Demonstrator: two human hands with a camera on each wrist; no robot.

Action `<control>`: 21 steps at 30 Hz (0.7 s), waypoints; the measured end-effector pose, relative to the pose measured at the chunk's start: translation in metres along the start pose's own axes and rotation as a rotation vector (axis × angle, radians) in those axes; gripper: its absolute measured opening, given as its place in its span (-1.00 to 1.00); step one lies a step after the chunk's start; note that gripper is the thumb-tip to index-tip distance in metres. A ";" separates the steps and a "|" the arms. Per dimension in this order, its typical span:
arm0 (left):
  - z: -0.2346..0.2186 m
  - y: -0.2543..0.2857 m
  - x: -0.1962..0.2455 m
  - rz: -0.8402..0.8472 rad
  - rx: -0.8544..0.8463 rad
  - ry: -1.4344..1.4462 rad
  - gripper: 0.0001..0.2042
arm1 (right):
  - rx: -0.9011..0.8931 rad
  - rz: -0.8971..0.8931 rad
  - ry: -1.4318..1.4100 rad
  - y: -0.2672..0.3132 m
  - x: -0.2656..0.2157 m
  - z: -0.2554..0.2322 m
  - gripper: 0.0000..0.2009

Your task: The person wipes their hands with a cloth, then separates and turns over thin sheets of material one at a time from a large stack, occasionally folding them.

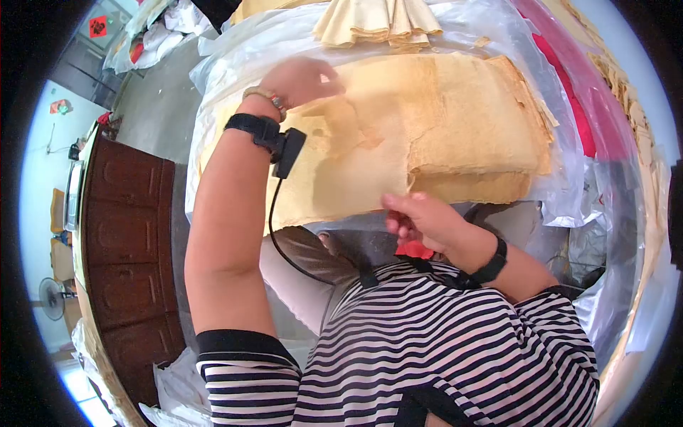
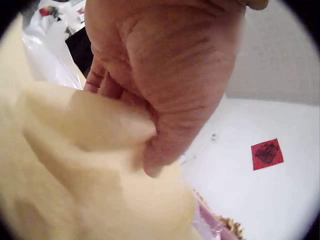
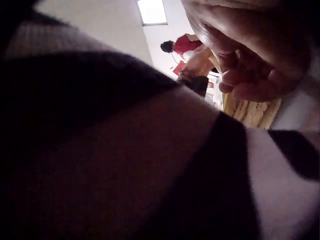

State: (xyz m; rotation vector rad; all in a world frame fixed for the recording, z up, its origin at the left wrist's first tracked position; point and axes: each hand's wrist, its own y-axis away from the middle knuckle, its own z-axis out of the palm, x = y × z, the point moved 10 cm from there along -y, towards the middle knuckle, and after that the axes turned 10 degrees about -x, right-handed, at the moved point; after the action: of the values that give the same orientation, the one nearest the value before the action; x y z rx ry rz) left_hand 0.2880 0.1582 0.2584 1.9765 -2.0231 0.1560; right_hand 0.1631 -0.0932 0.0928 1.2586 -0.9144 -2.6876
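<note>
A thin pale-yellow sheet (image 1: 370, 167) with rough edges lies slanted over a thick stack (image 1: 484, 128) of similar sheets. At its far left part, my left hand (image 1: 302, 82) bends over the sheet. The left wrist view shows the thumb and fingers of that hand (image 2: 160, 75) pinching a raised fold of sheet (image 2: 90, 120). My right hand (image 1: 427, 220) is at the near edge, thumb and forefinger pinching the sheet's border. In the right wrist view its other fingers (image 3: 250, 82) are curled; striped cloth hides much of that view.
Clear plastic film (image 1: 235, 71) covers the surface beneath the stack. A fanned bundle of sheets (image 1: 377, 25) lies beyond it. Red material (image 1: 565, 92) runs along the right side. A dark wooden cabinet (image 1: 128, 235) stands left. Another person (image 3: 185, 45) appears in the background.
</note>
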 end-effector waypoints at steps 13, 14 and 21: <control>-0.019 0.050 -0.043 -0.338 0.124 -0.280 -0.55 | 0.077 -0.119 -0.155 0.033 -0.022 -0.014 -0.63; -0.036 0.074 -0.032 -0.246 0.368 -0.249 -0.55 | 0.079 -0.110 -0.155 0.028 -0.020 -0.012 -0.62; 0.030 0.315 -0.070 -0.708 0.910 -0.039 -0.59 | 0.084 -0.266 -0.275 0.017 -0.027 -0.017 -0.62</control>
State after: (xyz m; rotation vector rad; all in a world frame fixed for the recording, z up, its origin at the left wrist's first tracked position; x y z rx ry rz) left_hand -0.0281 0.2297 0.2525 3.0973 -1.1957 1.0014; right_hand 0.1895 -0.1086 0.1122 1.1135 -0.9567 -3.1229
